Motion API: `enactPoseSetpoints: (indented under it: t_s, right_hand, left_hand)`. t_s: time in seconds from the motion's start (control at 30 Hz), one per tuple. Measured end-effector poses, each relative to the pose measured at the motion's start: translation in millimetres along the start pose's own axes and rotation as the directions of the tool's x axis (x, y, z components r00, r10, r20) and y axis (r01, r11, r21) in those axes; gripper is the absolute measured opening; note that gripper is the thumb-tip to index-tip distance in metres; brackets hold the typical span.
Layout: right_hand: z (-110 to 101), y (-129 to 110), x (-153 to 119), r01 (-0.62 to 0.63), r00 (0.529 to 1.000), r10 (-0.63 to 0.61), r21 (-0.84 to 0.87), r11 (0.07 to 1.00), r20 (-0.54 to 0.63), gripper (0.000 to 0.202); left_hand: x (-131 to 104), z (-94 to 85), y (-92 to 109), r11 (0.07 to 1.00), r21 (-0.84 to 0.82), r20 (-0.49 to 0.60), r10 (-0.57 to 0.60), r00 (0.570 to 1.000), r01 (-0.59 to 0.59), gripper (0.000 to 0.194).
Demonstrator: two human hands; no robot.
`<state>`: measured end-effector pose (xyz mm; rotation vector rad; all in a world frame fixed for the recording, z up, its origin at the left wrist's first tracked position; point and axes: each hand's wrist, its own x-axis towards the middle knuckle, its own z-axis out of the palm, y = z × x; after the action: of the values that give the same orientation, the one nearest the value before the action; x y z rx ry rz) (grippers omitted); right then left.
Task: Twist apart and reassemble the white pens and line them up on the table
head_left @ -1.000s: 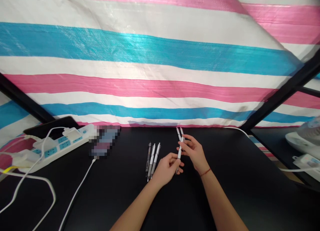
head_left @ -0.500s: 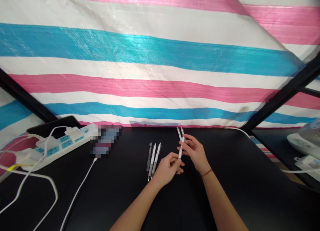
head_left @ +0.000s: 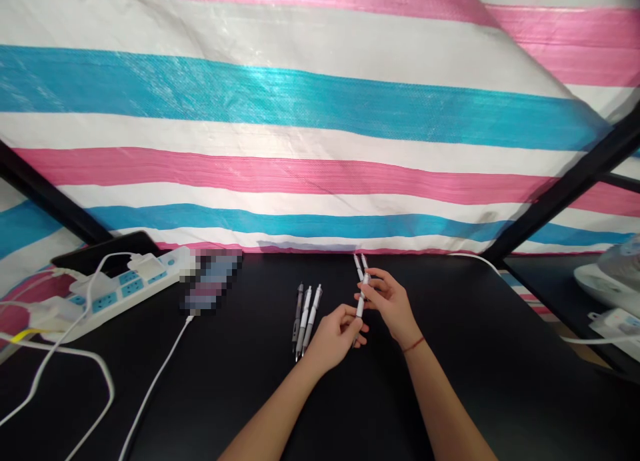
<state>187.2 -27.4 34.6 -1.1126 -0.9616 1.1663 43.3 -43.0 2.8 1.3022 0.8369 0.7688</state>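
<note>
A white pen (head_left: pixel 361 298) is held between both hands above a black table (head_left: pixel 240 394). My left hand (head_left: pixel 333 336) pinches its lower end, while my right hand (head_left: pixel 390 301), with a red thread at the wrist, grips its upper end. Three pens (head_left: pixel 306 318) lie side by side on the table just left of my left hand. Two more white pens (head_left: pixel 360 264) lie beyond my right hand, partly hidden by its fingers.
A white power strip (head_left: pixel 107 289) with blue sockets and plugged-in chargers lies at the left, its white cables (head_left: pixel 150 388) trailing over the table. A blurred object (head_left: pixel 213 280) sits beside it. A striped pink, blue and white tarp (head_left: pixel 300 114) hangs behind. Another white device (head_left: pixel 607 271) rests at far right.
</note>
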Motion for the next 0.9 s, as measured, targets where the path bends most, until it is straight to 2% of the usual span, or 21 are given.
enactPoseSetpoints:
  t_s: [0.37,0.6,0.73,0.9]
  right_hand:
    - [0.1,3.3,0.3,-0.003,1.000,0.003,-0.003,1.000,-0.016,0.051]
    - [-4.5,4.0,0.3,0.018,0.999,-0.018,-0.012,1.000,0.046,0.044]
    - [-4.9,3.6,0.6,-0.007,0.996,0.010,-0.038,0.999,0.094,0.051]
    - [-4.5,8.0,3.1,-0.004,0.995,0.017,-0.130,0.992,0.096,0.058]
  left_hand:
    - [-0.6,-0.5,0.0,1.000,0.004,-0.007,0.001,1.000,-0.001,0.025]
    - [-0.5,0.5,0.3,1.000,0.009,0.000,0.007,1.000,-0.007,0.024]
    - [0.5,0.2,-1.2,1.000,-0.020,-0.014,0.006,1.000,-0.006,0.024]
    - [2.4,-1.0,-3.8,0.998,-0.055,-0.020,-0.008,1.000,0.007,0.026]
